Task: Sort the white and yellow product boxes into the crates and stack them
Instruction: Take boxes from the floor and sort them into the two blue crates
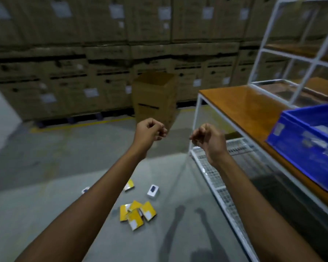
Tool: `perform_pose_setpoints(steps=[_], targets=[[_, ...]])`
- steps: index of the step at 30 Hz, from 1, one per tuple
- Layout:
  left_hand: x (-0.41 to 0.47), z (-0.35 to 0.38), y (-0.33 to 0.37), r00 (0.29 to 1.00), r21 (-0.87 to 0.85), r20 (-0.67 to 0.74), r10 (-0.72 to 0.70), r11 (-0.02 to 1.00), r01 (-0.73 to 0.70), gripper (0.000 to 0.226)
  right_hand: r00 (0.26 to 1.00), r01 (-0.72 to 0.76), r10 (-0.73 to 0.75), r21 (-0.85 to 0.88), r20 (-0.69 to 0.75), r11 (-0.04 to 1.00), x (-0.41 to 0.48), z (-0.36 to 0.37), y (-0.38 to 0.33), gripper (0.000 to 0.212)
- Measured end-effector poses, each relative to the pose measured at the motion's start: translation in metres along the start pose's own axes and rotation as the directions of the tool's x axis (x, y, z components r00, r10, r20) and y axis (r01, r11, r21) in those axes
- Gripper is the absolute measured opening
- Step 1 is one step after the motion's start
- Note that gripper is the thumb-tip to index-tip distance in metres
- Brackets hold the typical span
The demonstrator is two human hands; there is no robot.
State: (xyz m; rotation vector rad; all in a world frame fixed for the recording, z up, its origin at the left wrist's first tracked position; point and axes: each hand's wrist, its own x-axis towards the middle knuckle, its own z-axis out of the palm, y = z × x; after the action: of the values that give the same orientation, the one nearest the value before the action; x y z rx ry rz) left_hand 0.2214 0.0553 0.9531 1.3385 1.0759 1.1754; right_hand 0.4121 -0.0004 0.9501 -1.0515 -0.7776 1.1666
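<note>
Several yellow product boxes [137, 213] lie in a loose heap on the grey floor below my arms. Another yellow box [129, 185] lies a little farther off, beside my left forearm. A white box [153, 190] with a dark picture lies to its right, and a second white box [85, 190] peeks out from behind my left forearm. A blue crate [299, 146] with blurred items inside stands on the orange table at the right. My left hand [151, 131] and my right hand [208, 138] are stretched out in mid-air, fingers curled, holding nothing.
The orange-topped table [240, 108] has a white frame and a wire shelf [216, 178] low down. A white rack [295, 53] stands on it. An open cardboard carton [154, 97] stands on the floor ahead, with walls of stacked cartons [83, 53] behind.
</note>
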Motion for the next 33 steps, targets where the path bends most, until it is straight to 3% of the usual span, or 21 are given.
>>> perform_pose_setpoints(steps=[6, 9, 14, 19, 21, 24, 33], targets=[[-0.029, -0.129, -0.007, 0.97, 0.014, -0.241, -0.041, 0.999, 0.045, 0.016, 0.973, -0.082, 0.084, -0.019, 0.214, 0.996, -0.006, 0.119, 0.051, 0.034], [-0.044, -0.179, -0.013, 0.935, -0.011, -0.349, -0.067, 0.998, 0.067, 0.02, 0.948, -0.093, 0.108, -0.065, 0.299, 0.994, -0.01, 0.164, 0.074, 0.019], [-0.061, -0.234, -0.032, 0.87, -0.056, -0.474, -0.136, 0.991, 0.125, 0.021, 0.916, -0.157, 0.195, -0.134, 0.35, 0.979, -0.004, 0.21, 0.115, 0.013], [-0.056, -0.266, -0.064, 0.817, -0.077, -0.533, -0.222, 0.974, 0.214, 0.017, 0.911, -0.19, 0.27, -0.264, 0.311, 0.946, 0.024, 0.232, 0.163, 0.026], [-0.048, -0.273, -0.078, 0.801, -0.086, -0.537, -0.265, 0.961, 0.261, 0.016, 0.91, -0.174, 0.281, -0.337, 0.304, 0.925, 0.039, 0.234, 0.183, 0.019], [-0.03, -0.279, -0.1, 0.795, -0.065, -0.517, -0.318, 0.94, 0.334, 0.014, 0.906, -0.191, 0.32, -0.409, 0.276, 0.892, 0.066, 0.224, 0.219, 0.011], [0.008, -0.281, -0.199, 0.793, -0.103, -0.452, -0.409, 0.907, 0.409, 0.01, 0.904, -0.327, 0.418, -0.486, 0.09, 0.811, 0.117, 0.172, 0.309, 0.029]])
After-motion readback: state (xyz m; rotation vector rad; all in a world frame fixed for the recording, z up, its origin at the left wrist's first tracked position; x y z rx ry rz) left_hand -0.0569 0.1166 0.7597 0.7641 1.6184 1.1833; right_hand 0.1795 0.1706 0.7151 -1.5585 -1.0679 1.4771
